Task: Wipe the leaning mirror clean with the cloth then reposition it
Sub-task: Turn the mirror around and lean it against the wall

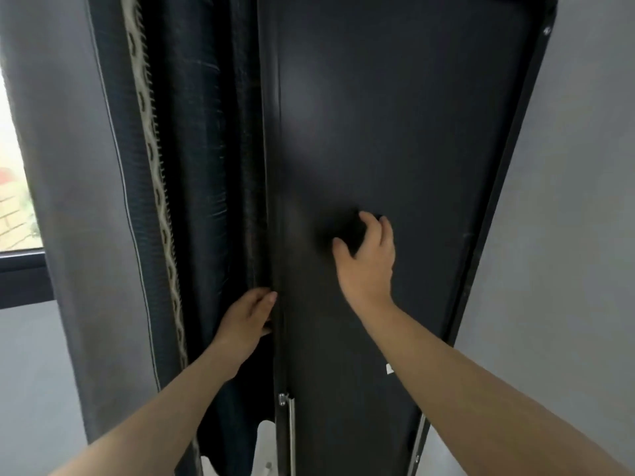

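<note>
Mirror [395, 132], dark and tall, fills the frame's centre and right. Left hand [249, 319] fingers hook its left edge. Right hand [369, 255] fingers clutch a dark cloth [347, 228] mid-panel. Best to steady that edge and wipe in overlapping strokes.
</note>
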Tool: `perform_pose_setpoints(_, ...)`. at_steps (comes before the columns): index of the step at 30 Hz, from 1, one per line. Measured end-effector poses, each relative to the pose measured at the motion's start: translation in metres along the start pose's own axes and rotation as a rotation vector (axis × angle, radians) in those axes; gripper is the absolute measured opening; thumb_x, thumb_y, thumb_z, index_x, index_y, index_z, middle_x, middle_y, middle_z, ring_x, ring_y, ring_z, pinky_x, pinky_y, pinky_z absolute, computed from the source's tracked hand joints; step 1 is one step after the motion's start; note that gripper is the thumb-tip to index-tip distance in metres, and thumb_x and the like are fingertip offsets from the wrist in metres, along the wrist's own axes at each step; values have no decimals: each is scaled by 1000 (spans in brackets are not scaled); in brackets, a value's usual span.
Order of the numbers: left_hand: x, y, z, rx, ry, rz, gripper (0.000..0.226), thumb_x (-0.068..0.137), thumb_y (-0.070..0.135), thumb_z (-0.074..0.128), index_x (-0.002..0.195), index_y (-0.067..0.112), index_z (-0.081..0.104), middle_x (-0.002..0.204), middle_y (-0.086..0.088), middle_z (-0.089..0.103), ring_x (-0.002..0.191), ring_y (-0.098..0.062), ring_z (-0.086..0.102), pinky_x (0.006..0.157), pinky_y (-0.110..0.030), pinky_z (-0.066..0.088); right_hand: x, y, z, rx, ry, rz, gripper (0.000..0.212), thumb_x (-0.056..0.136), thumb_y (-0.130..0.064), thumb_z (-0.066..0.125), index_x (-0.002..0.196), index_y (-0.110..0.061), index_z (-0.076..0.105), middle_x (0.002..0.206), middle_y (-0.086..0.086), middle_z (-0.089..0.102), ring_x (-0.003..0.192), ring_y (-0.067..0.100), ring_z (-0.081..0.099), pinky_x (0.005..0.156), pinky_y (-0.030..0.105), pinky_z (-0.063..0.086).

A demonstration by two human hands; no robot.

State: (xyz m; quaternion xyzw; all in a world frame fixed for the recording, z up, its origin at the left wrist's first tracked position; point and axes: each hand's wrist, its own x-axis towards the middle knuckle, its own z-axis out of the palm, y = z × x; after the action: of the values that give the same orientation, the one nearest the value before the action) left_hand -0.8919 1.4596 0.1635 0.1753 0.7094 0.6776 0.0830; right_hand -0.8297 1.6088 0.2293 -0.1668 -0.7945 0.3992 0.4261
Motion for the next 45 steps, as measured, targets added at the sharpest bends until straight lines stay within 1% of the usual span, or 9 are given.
perform_pose_setpoints(9, -25, 19, -20, 63, -245, -122, 25, 95, 30, 44, 119, 25, 47, 107, 5, 57, 95, -9, 56, 90, -34, 47, -46, -78, 53, -126, 117, -59, 71, 82, -45, 64, 138, -18, 29, 157, 8, 6, 144, 30, 1, 111, 52, 22)
perform_pose_setpoints(12, -32, 21, -29, 60, -270, -194, 36, 94, 34, 45, 129, 24, 46, 121, -1, 57, 110, -18, 55, 88, -34, 48, -50, -82, 57, -301, 169, -37, 59, 83, -36, 63, 131, -19, 33, 157, 9, 3, 144, 32, -1, 108, 56, 27)
perform_pose_setpoints(17, -37, 19, -48, 80, -250, -211, 30, 96, 33, 41, 123, 25, 50, 105, 1, 61, 93, -17, 59, 74, -31, 49, -52, -81, 46, -331, 171, -27, 32, 83, -29, 63, 106, -15, 45, 156, 11, 4, 143, 33, 0, 103, 55, 35)
perform_pose_setpoints(21, -38, 20, -49, 119, -236, -216, 20, 96, 31, 40, 114, 28, 49, 105, -3, 60, 96, -21, 58, 82, -35, 46, -57, -79, 29, -327, 186, -57, 30, 80, -26, 64, 101, -13, 47, 155, 10, 10, 143, 31, 7, 86, 52, 49)
perform_pose_setpoints(25, -47, 25, -25, 152, -289, -229, 14, 96, 25, 41, 106, 25, 51, 100, -4, 63, 90, -19, 61, 78, -33, 48, -63, -73, 4, -347, 187, -85, 30, 81, -28, 61, 101, -9, 50, 152, 2, 24, 133, 26, 33, 70, 37, 50)
perform_pose_setpoints(30, -54, 31, 13, 162, -342, -195, 13, 94, 20, 43, 99, 28, 52, 97, -5, 64, 90, -21, 62, 81, -37, 50, -60, -61, -37, -308, 272, 41, 31, 84, -25, 55, 109, -7, 52, 123, 3, 45, 107, 23, 45, 64, 34, 44)
perform_pose_setpoints(37, -62, 45, 65, 89, -321, -252, 13, 93, 11, 47, 88, 21, 53, 76, -3, 58, 65, -17, 52, 58, -25, 34, -46, -39, -98, -127, 188, 118, 36, 86, -24, 48, 117, -9, 53, 96, 10, 64, 86, 29, 60, 77, 41, 52)
perform_pose_setpoints(41, -62, 54, 102, 40, -299, -274, 12, 94, 21, 46, 84, 22, 51, 76, -4, 56, 62, -16, 52, 55, -24, 35, -35, -17, -138, -13, 150, 110, 4, 85, -19, 48, 83, -18, 51, 63, -3, 48, 60, 19, 46, 62, 33, 45)
perform_pose_setpoints(45, -60, 63, 140, 35, -217, -280, 12, 95, 24, 44, 85, 21, 51, 77, -3, 57, 68, -17, 55, 63, -26, 41, -19, 11, -180, 77, 177, 124, 12, 88, -16, 48, 77, -15, 42, 56, -3, 41, 51, 14, 37, 53, 28, 34)
